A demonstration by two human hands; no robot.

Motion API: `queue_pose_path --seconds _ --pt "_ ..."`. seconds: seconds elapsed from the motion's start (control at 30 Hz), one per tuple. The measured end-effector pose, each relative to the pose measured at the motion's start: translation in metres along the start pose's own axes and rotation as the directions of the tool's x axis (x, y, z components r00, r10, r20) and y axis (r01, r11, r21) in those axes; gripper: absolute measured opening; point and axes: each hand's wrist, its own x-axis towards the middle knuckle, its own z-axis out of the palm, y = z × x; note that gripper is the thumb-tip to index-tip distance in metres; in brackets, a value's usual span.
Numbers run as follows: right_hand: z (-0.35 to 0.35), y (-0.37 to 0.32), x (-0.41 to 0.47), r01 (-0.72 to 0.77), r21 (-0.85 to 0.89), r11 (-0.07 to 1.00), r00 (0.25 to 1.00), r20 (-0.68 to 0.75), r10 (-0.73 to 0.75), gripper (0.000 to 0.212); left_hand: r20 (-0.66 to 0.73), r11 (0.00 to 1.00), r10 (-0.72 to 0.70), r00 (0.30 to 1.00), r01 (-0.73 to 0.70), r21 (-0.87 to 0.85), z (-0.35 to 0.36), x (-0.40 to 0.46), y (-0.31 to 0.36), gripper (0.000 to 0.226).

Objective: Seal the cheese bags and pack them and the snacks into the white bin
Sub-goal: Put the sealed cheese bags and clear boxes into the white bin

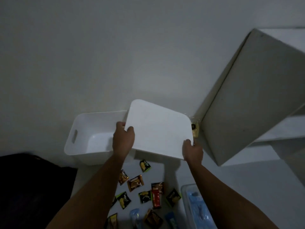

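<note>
Got both hands on the lid [158, 129] right now. It's a flat, smooth white plastic sheet with rounded corners, tilted so its far-left corner sits higher and its long side runs from far left down to near right. My left hand [123, 139] pinches the left edge, thumb on top and fingers [121, 125] curled behind. My right hand [192, 150] grips the near-right corner the same way, so both sets of fingers are closed on the lid.

The white bin [79, 139] sits on the pale worktop [231, 179] just under and left of the lid. It's a smooth rectangular tub with rounded corners and a slot handle cut in its left end, long axis going left to right. The part I can see inside looks bare; the right half is hidden by the lid.

Snacks [142, 192] lie scattered nearer to me, between my forearms: small glossy packets, black with yellow, brown, one red. Blue wrappers [134, 217] sit at the near edge. A clear plastic box [194, 207] with blue stuff in it is on the near right. Something yellow in clear plastic [195, 131] peeks out past the lid's right edge; it may be a cheese bag, but it's too dim to say. A tall white cabinet panel [250, 100] leans across the right.
</note>
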Motion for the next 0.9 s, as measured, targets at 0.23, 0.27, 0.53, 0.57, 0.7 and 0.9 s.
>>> queue_pose_path --seconds 0.23,0.27,0.53,0.57,0.7,0.9 --pt "-0.096 0.083 0.058 -0.194 -0.187 0.963 0.98 -0.005 0.197 0.04 0.352 0.976 -0.204 0.914 0.16 0.148 0.11 -0.035 -0.045 0.037" --pt "-0.102 0.091 0.069 -0.201 -0.218 0.955 0.978 0.016 0.209 0.039 0.356 0.963 -0.254 0.899 0.202 0.176 0.12 -0.037 -0.051 0.035" --pt "-0.099 0.155 0.148 -0.201 -0.356 0.913 0.922 0.245 0.299 0.036 0.339 0.874 -0.476 0.812 0.394 0.283 0.174 -0.042 -0.086 0.02" --pt "-0.097 0.158 0.152 -0.206 -0.369 0.906 0.914 0.26 0.313 0.041 0.351 0.872 -0.486 0.801 0.413 0.264 0.179 -0.041 -0.091 0.022" --pt "-0.089 0.156 0.16 -0.291 -0.337 0.895 0.883 0.267 0.387 0.068 0.369 0.862 -0.506 0.78 0.468 0.194 0.195 -0.037 -0.109 0.037" --pt "-0.084 0.133 0.152 -0.395 -0.321 0.861 0.848 0.233 0.476 0.065 0.356 0.833 -0.546 0.758 0.535 0.14 0.23 -0.01 -0.165 0.079"
